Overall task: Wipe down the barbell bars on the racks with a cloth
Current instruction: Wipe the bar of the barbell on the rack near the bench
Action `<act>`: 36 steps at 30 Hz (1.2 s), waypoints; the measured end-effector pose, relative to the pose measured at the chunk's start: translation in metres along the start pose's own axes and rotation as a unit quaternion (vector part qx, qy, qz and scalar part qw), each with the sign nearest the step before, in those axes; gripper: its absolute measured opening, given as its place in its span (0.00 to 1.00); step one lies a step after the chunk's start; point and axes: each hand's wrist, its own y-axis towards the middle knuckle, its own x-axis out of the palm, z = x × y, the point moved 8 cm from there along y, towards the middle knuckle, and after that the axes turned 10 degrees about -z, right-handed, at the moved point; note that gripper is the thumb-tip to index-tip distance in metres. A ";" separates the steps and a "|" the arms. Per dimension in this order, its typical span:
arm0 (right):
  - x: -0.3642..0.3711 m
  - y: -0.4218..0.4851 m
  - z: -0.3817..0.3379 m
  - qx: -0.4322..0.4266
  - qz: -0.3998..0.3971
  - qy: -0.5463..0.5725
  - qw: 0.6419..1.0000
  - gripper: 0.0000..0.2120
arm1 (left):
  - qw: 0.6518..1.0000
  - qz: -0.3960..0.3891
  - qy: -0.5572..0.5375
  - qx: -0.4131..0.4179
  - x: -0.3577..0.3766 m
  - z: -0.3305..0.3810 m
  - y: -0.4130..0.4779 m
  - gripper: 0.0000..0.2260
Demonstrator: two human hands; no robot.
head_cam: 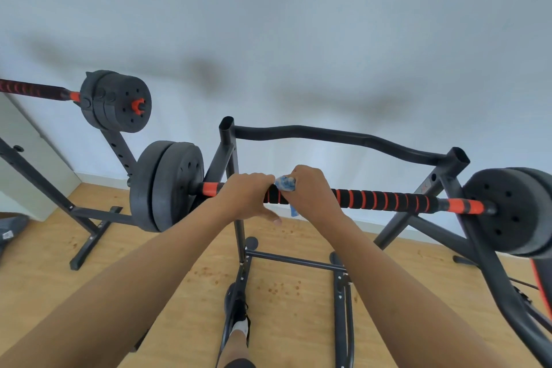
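Where the cloth point(285, 182) is held: right hand point(310, 188) pinches it against the bar point(388, 201), fingers curled around both.
Left hand point(245, 195): grips the bar just beside the cloth.
Bar: lies across the rack point(228, 140), plates point(176, 185) at each end.
Risk: I think a hard push may roll the bar on its supports; the hanging cloth corner may slip out.
Containers: none in view.

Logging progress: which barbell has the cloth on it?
The nearer barbell, where the right hand holds the blue cloth; the upper-left barbell is untouched.
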 end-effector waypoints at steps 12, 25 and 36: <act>-0.003 -0.006 -0.004 -0.039 0.010 -0.011 0.999 0.12 | 0.973 -0.186 -0.138 -0.007 -0.003 -0.005 0.030 0.12; -0.007 0.021 -0.004 0.030 -0.037 0.028 0.998 0.09 | 0.993 0.040 0.030 -0.105 -0.020 -0.002 0.021 0.07; -0.004 0.018 -0.003 -0.031 0.006 0.011 0.999 0.10 | 0.999 -0.004 -0.036 -0.017 -0.020 -0.012 0.031 0.14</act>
